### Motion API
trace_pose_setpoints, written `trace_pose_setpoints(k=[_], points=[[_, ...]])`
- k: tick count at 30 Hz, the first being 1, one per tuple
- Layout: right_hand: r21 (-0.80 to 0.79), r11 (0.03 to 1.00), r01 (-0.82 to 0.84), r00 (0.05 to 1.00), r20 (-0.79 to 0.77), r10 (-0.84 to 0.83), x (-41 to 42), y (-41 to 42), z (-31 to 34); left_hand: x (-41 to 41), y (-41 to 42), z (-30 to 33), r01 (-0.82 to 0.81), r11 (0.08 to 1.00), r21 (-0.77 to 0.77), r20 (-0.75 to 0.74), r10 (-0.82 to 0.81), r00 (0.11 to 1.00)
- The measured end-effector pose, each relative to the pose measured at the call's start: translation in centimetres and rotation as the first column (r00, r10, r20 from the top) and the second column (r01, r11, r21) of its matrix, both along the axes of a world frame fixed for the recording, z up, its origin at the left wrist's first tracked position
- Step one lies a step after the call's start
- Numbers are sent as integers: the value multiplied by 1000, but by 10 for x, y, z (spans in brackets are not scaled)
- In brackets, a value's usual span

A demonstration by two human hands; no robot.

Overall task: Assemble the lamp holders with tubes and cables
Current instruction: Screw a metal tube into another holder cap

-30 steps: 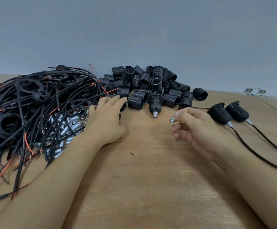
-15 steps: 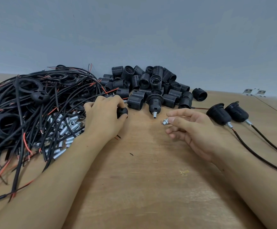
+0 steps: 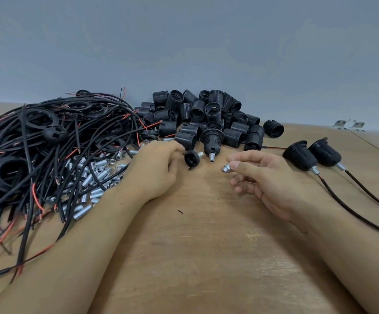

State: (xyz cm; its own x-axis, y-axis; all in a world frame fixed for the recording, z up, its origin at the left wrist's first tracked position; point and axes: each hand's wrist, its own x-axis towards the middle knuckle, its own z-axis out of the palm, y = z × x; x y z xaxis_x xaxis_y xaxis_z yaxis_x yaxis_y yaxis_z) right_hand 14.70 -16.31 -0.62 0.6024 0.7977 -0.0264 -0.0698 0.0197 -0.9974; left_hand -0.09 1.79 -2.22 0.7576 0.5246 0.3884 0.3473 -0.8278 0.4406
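Left hand (image 3: 155, 168): I see it pinching a black holder cap (image 3: 192, 158) just above the wooden table (image 3: 197, 257); cable heap (image 3: 48, 141) beside it
Right hand (image 3: 263, 177): thumb and forefinger pinch a threaded metal tube (image 3: 225, 168); other fingers loosely curled
Lamp holders (image 3: 206, 116): piled at the wall; two cabled ones (image 3: 312, 154) lie right

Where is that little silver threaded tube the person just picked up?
The silver tube is pinched in the right hand, just above the table near centre, right of the black cap the left hand holds.
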Motion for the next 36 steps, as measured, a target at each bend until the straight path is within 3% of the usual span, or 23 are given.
trace_pose_setpoints(k=[3,6,9,11,13,21,28,30,34,36], points=[[-1,1000,1,1000,2,-1,0,0,-1,-1,7,2,-214,955,204,-16,221,975],[-3,1000,6,1000,13,-6,0,0,-1,-10,18,8,-533,818,216,123,519,846],[-8,1000,7,1000,20,-7,-1,1,-1,-22,31,10,-662,725,188,-33,678,734],[-13,1000,7,1000,21,-7,-2,1,-1,-24,35,9,-657,728,198,-160,685,711],[-15,1000,5,1000,18,-5,-2,0,-1,-24,35,9,-631,753,184,-181,657,732],[-21,1000,-6,1000,10,6,-1,0,-1,-25,34,17,-488,869,-83,52,493,868],[-23,1000,-12,1000,2,12,-2,0,0,-19,42,5,-429,894,130,-321,447,835],[-24,1000,-14,1000,1,14,-2,0,0,-20,42,6,-431,900,66,-246,434,867],[-33,999,-15,1000,5,15,-2,0,1,-24,40,14,-432,891,-138,128,449,884],[-39,999,-14,1000,6,14,-2,0,1,-25,40,15,-426,893,-142,159,446,881]])
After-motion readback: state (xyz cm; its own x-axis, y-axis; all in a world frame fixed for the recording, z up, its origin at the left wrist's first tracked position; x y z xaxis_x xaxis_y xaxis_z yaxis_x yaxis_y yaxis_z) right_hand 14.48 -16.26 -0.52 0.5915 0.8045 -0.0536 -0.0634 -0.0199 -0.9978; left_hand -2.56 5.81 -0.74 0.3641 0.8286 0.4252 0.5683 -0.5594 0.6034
